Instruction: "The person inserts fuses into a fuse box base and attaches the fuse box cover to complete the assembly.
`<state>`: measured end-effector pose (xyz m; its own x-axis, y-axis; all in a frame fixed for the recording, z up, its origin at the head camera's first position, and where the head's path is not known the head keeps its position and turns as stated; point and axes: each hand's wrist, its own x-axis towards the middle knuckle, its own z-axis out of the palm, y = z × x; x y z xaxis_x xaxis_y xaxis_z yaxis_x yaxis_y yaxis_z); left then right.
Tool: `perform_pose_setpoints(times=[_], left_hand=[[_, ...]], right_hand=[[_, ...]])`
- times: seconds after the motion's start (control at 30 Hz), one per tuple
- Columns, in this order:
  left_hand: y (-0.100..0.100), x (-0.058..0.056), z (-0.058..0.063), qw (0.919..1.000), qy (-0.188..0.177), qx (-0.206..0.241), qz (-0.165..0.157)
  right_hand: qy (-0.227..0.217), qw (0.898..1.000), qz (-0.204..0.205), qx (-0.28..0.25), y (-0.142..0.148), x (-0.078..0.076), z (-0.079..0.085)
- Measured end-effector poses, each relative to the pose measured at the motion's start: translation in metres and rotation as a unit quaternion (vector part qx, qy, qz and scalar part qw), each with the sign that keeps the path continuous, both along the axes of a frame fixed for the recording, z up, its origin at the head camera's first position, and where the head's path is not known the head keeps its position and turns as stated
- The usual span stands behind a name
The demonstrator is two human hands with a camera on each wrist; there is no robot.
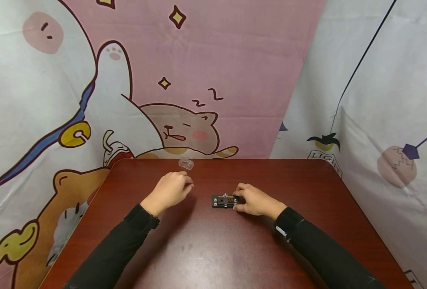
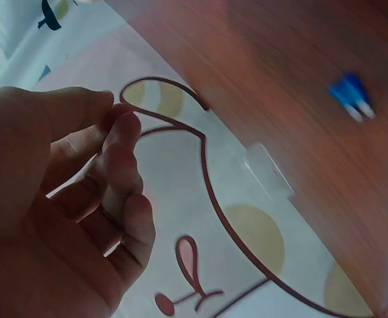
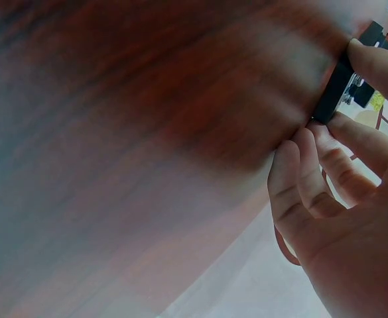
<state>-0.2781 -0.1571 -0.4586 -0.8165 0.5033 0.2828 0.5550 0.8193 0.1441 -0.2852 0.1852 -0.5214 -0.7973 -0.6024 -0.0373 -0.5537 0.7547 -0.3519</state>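
My red-brown desk [image 1: 307,180] spreads below. My left hand [image 1: 170,190] is closed, nothing visible in it; my right hand [image 1: 256,200] pinches the block [image 1: 222,201], mid-desk, at its 9 o'clock. The block is black, oblong, with silvery screws and flecks of red and yellow-green on top. Toward its 10 to 11 o'clock sits a clear cover [image 1: 186,163]. At 2 o'clock in the left wrist view: a blurred blue fuse [image 2: 349,91], two pale prongs.

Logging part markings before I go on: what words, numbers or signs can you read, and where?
"LIGHT": backdrop, right side.
"Z" twice: backdrop, above the printed cat.
Cut-off print, backdrop's lower right: unreadable.
Black block in the right hand: any marking too small to read.
Blue piece: too blurred.
Clear piece: none readable.
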Motion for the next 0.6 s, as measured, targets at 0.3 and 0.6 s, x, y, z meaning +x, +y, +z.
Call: perform_pose_setpoints(times=[0.3,0.6], left_hand=[[-0.032,0.018,-0.012,0.9981,-0.006,-0.042,0.045],[-0.044,0.029,-0.031,0.9955,0.002,-0.066,0.067]], right_hand=[[-0.004,1.0,-0.005,0.008,-0.001,0.0,-0.001],[-0.001,1.0,0.0,0.005,0.0,-0.002,-0.002]])
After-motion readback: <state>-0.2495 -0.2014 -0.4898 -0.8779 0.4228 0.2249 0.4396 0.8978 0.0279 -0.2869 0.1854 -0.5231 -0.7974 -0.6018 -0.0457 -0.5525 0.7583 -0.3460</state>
